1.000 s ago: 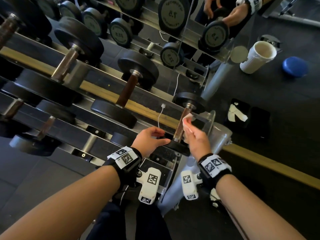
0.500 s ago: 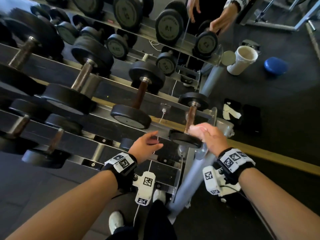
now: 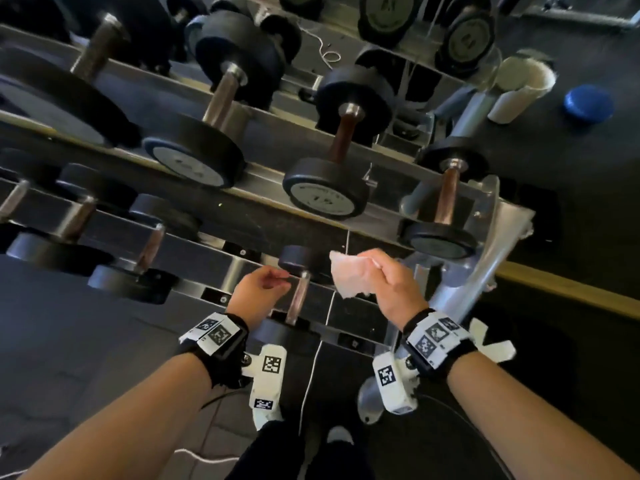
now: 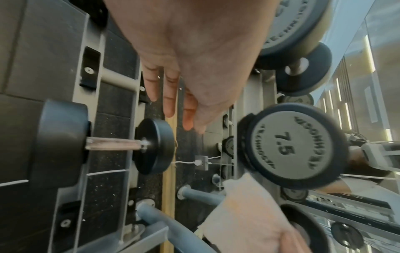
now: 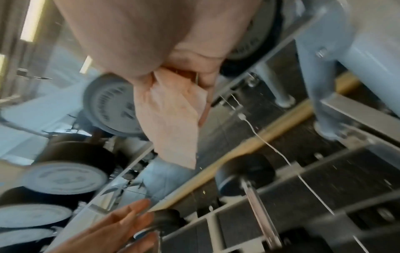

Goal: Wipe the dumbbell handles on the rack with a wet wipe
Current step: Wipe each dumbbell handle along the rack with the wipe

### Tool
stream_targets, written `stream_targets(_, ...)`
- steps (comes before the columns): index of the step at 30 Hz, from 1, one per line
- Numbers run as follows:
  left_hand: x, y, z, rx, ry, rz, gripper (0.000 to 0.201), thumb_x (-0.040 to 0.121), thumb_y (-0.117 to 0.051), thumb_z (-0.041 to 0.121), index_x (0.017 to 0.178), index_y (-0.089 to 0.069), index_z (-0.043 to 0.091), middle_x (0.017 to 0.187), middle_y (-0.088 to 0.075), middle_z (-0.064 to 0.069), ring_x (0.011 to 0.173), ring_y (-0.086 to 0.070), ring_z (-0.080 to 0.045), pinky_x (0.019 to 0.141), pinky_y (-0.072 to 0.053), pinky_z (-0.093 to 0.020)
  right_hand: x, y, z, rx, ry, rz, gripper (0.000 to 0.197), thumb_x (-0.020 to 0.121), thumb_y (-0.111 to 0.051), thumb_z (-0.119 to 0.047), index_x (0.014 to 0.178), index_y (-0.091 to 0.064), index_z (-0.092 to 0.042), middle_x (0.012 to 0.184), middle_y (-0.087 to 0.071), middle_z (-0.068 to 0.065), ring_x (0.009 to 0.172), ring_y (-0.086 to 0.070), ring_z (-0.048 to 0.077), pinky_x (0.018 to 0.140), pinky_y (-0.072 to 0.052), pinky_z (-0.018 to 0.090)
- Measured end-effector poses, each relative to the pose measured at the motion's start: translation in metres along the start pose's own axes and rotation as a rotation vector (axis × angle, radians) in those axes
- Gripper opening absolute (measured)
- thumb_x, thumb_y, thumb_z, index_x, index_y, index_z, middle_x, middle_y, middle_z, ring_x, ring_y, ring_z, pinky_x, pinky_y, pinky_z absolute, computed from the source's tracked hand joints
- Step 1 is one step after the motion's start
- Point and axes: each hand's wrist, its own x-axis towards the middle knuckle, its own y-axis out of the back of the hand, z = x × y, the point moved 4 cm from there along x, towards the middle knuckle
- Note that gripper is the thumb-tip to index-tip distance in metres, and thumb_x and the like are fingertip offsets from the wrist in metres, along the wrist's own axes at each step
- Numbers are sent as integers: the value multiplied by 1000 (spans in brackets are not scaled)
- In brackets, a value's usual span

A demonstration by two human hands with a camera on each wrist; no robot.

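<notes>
My right hand (image 3: 384, 282) grips a crumpled white wet wipe (image 3: 348, 277), held in the air over the lower shelf, just right of a small dumbbell's handle (image 3: 298, 299). That small dumbbell (image 4: 121, 144) lies on the lower tier between my hands. My left hand (image 3: 261, 289) hovers just left of the handle, fingers relaxed and empty; in the left wrist view its fingers (image 4: 171, 95) are straight. The wipe (image 5: 171, 119) hangs from my right fingers in the right wrist view. On the upper tier, a brown-handled dumbbell (image 3: 445, 195) sits at the right end.
The metal rack (image 3: 363, 225) holds several black dumbbells on two tiers, one marked 7.5 (image 4: 288, 147). A thin white cord (image 3: 320, 341) hangs down the rack. A white tub (image 3: 519, 91) and a blue lid (image 3: 587, 103) stand on the dark floor to the right.
My right hand left the upper right-end dumbbell's handle and came down and left with the wipe to the lower tier. My left hand dropped beside the small lower dumbbell.
</notes>
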Motion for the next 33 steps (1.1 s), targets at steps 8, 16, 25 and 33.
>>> stream_targets(8,27,-30,-143,157,119,44,20,85,-75,26,103,-65,30,104,-68,8,94,-62,-13,80,-43,-23,40,-110,137,140,-251,-140,14,97,-57,-9,106,-61,-19,97,-63,6,91,-59,23,70,-50,26)
stream_targets(16,57,-61,-229,326,6,153,44,81,-71,54,118,-62,31,110,-54,13,101,-51,-7,84,-37,-22,95,-180,173,-166,169,-298,35,99,-47,-18,120,-68,-36,110,-71,-12,102,-64,5,84,-46,12)
stream_targets(25,90,-69,-247,273,8,161,55,70,-78,60,117,-64,35,102,-61,15,91,-57,-2,70,-39,-13,119,-237,205,-529,710,-443,54,90,-50,12,135,-59,-14,142,-56,5,136,-47,15,117,-33,30)
stream_targets(33,97,-62,-244,298,-49,119,69,64,-77,65,124,-59,36,115,-61,19,103,-59,-1,89,-42,-21,106,-248,243,-604,787,-561,64,96,-49,4,147,-44,-34,150,-47,-5,140,-42,12,119,-31,35)
